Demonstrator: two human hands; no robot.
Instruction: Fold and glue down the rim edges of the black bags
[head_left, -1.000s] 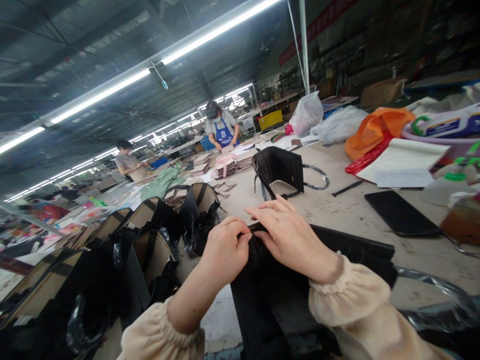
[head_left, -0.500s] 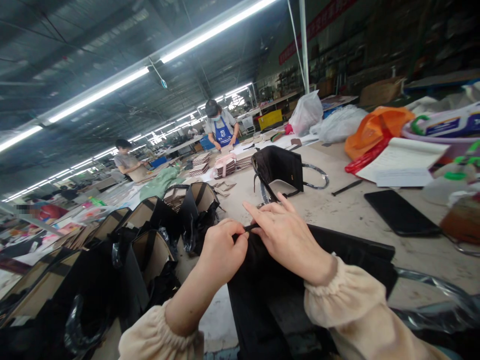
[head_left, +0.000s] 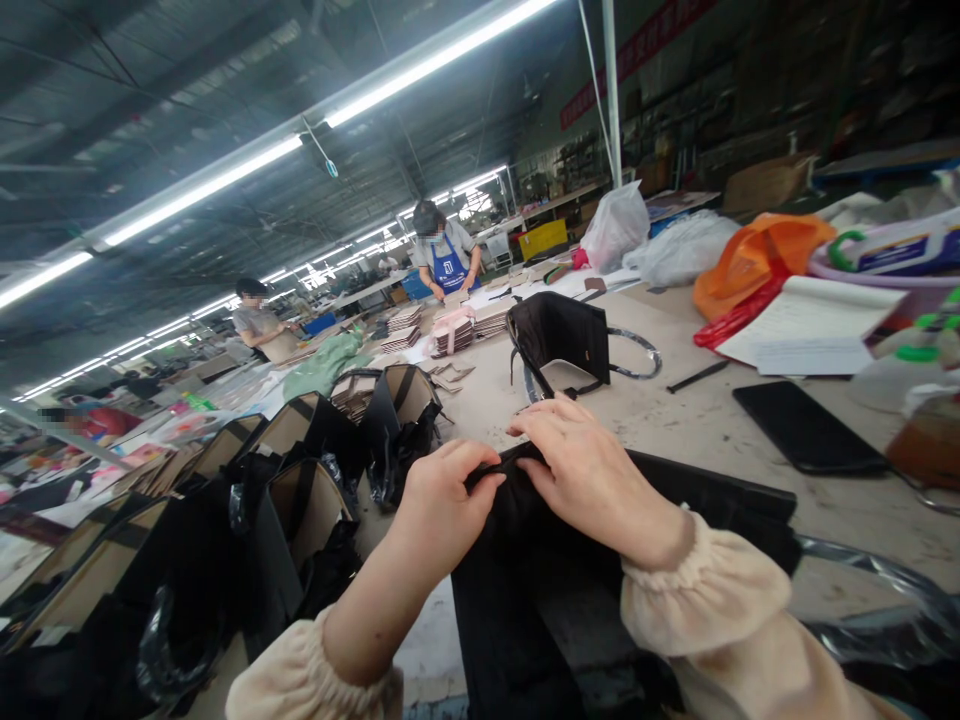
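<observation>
A black bag (head_left: 510,620) lies in front of me on the worktable. My left hand (head_left: 450,500) pinches its far top edge between thumb and fingers. Just to the right, my right hand (head_left: 592,480) has its thumb and fingers closed over the same edge. Out to the right of the bag loops a handle (head_left: 885,570) wrapped in clear plastic. Beyond my hands stands another black bag (head_left: 562,340), upright, also with plastic-wrapped handles.
Several black bags with tan inner panels (head_left: 300,500) crowd the left side. A phone (head_left: 810,427), an open notebook (head_left: 810,325) and an orange bag (head_left: 761,265) lie at right. Farther back, a person in a blue apron (head_left: 450,265) works by stacked pieces (head_left: 454,330).
My right hand's raised fingers have come down onto the bag's edge, and the hand has shifted slightly right. My left hand keeps its pinch nearly in place.
</observation>
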